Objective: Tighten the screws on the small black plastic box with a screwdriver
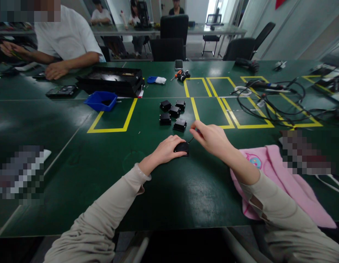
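Black rectangular plastic-looking block, pinched in the left grip, needs steadying while the right grip gently guides its pinched thin dark rod at two o'clock.

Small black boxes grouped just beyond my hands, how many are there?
5: the back-left box, the back-right box, the middle box, the front-left box and the front-right box of the group. The black piece in your left hand isn't counted; none looks hidden.
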Demonstrator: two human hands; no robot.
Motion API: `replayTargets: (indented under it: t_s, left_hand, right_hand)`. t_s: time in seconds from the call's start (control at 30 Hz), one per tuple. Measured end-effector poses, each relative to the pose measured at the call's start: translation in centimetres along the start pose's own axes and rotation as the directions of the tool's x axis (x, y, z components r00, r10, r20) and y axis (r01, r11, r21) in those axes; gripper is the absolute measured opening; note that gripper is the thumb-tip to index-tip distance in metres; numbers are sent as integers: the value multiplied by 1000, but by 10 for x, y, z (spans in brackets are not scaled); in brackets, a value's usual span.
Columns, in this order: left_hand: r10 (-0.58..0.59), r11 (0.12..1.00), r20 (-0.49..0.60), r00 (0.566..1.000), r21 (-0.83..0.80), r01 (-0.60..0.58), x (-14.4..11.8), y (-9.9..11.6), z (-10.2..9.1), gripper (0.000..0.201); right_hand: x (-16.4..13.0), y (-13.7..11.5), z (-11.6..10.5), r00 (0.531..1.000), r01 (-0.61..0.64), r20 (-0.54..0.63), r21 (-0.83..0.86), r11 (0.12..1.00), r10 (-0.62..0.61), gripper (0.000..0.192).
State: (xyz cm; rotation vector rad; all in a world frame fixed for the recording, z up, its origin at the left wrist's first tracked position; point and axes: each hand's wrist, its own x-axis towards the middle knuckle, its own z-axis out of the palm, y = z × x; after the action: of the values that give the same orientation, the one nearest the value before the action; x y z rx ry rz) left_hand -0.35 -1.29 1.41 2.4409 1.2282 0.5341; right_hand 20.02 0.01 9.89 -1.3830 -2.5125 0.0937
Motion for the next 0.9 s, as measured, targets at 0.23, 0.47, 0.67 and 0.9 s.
replayTargets:
  t_s: [0.23,0.47,0.67,0.9]
  left_hand:
    - [1,1000,-5,1000,-6,-1,0,-1,0,39]
    - [-2,1000,-1,1000,-2,2,0,0,0,41]
    - [-3,1000,5,1000,-3,3,0,0,0,39]
    - [-6,1000,1,1000,5,6,0,0,-1,40]
  right_hand:
    - [0,-1,-1,1000,2,-17,31,1000,-1,31]
    - [0,-2,-1,1000,-28,0,-8,1000,28,31]
    - [0,-1,-1,1000,-8,-2,12,1000,8,33]
    - [0,-1,-1,1000,-16,-13,24,1000,16,27]
